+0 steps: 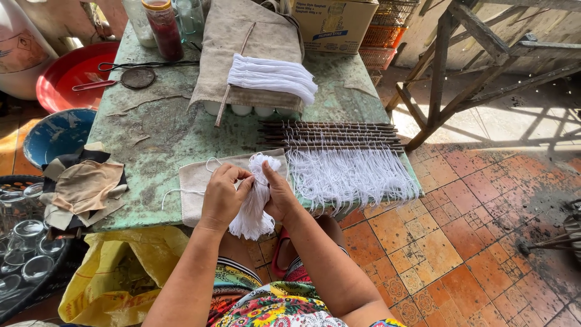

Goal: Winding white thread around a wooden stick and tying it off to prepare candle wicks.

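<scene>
Pinching a white string bundle (254,200) at the green table (157,139) edge: my left hand (223,195) and right hand (279,192) both have fingers clamped on it. Risk, I judge: loose strands snag the stick rack (330,134) beside. Wrists bent inward, forearms converging.

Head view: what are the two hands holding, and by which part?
Both the left hand and right hand grip a bundle of white strings near its upper end; the loose ends hang below.
</scene>
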